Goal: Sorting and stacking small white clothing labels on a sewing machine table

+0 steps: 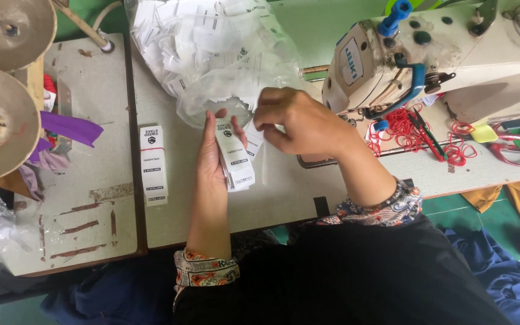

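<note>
Left hand grips a small stack of white labels upright above the table; right hand, fingers pinched shut, picks at the stack's top edge. One finished pile lies well left of the hands. Beyond, a clear bag still bulges with loose labels: judged early in sorting.

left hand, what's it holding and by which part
The left hand holds a stack of long white printed fabric labels, gripped along their left edge. The right hand pinches the stack's top end.
</note>
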